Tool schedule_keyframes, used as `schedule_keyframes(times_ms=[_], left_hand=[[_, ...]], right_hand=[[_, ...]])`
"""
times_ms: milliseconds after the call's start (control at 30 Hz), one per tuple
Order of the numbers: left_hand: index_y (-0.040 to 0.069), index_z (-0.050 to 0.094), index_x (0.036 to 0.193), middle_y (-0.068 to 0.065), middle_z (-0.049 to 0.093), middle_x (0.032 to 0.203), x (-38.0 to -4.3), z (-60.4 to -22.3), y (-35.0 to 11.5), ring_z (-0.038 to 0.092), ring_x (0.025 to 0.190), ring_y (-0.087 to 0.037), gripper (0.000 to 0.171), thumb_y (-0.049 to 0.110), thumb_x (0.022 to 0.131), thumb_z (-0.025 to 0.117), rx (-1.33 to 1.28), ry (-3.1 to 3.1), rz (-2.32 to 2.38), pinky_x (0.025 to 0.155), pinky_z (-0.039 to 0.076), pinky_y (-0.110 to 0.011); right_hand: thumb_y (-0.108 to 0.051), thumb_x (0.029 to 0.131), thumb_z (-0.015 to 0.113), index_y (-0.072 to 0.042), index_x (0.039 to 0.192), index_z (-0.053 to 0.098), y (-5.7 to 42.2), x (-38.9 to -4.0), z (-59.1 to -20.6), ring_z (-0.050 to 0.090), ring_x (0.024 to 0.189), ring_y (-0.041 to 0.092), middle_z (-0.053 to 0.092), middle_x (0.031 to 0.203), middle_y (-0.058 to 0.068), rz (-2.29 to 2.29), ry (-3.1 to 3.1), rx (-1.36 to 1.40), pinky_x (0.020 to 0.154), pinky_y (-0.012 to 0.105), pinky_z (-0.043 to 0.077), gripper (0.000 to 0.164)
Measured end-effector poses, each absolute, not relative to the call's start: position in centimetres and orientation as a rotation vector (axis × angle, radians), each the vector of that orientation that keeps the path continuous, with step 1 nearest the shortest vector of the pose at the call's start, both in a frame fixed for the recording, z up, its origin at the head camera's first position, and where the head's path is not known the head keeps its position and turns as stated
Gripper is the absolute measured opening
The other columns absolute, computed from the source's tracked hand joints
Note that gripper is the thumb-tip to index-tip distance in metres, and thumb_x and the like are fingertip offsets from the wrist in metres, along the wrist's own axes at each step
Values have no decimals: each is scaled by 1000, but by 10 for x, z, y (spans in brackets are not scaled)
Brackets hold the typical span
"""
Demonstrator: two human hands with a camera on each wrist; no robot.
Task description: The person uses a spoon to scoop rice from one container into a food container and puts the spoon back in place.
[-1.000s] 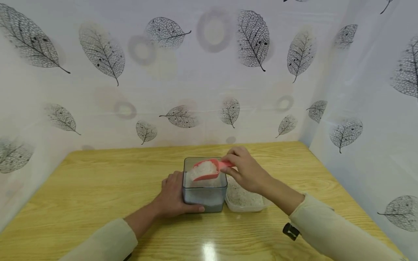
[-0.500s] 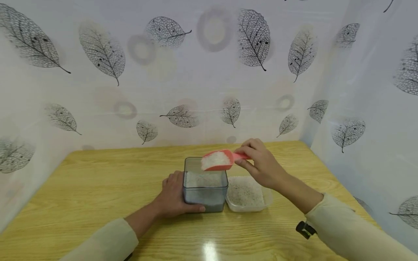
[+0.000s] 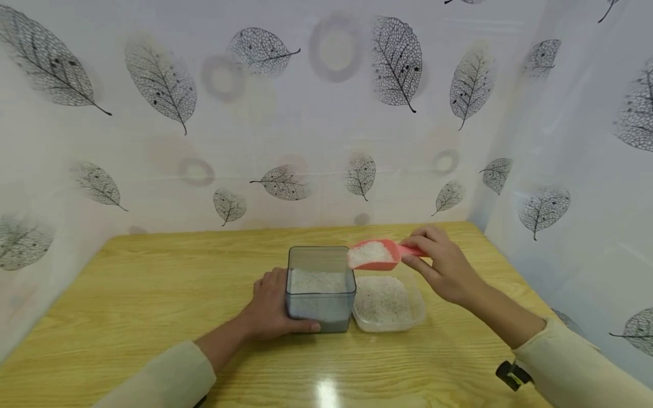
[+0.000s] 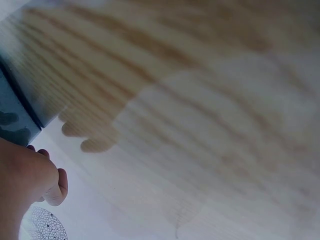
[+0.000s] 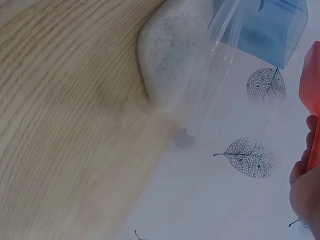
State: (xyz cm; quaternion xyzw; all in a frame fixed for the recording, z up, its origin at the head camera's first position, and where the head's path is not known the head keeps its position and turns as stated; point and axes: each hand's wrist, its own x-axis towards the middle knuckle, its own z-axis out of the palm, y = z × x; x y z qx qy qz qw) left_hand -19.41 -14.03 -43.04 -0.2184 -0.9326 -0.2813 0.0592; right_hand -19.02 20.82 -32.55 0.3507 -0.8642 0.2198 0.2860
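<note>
Right of centre in the head view, the right hand [image 3: 445,267] pinches a red scoop [image 3: 395,254] heaped with white grains [image 3: 371,254]; at lower centre, the left hand [image 3: 269,309] holds a grey box [image 3: 326,309] beside a clear tub [image 3: 388,327] on the counter [image 3: 153,283].

We count 1 left hand [image 3: 272,310] and 1 right hand [image 3: 442,265], making 2 hands, in 2 pale sleeves [image 3: 163,377]. We see 1 pink scoop [image 3: 394,254], 1 grey bin [image 3: 326,314] and 1 clear tub [image 3: 385,327], holding 3 portions of white grains [image 3: 370,255], 1 in each. We find 1 wooden table [image 3: 168,283], 1 clearly visible black wrist device [image 3: 512,375] and at least 10 leaf prints [image 3: 398,62].
</note>
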Motion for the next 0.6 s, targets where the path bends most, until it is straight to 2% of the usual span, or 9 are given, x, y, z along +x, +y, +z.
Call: schedule_keyframes(times_ms=[367, 600], left_hand=[[9, 40, 135, -1, 47, 116, -193, -429, -139, 42, 103, -17, 109, 77, 59, 79, -651, -2844, -880, 101, 28, -48], [9, 40, 135, -1, 47, 116, -192, -427, -140, 42, 104, -17, 109, 76, 59, 79, -655, -2848, -876, 100, 27, -47]], right_hand=[[-2, 83, 75, -7, 101, 71, 240, -180, -333, 45, 97, 12, 58, 103, 1, 542, -2341, 915, 77, 23, 37, 19], [-1, 82, 77, -10, 102, 70, 252, -176, -351, 43, 97, 9, 56, 103, -3, 526, -2368, 954, 78, 20, 37, 23]])
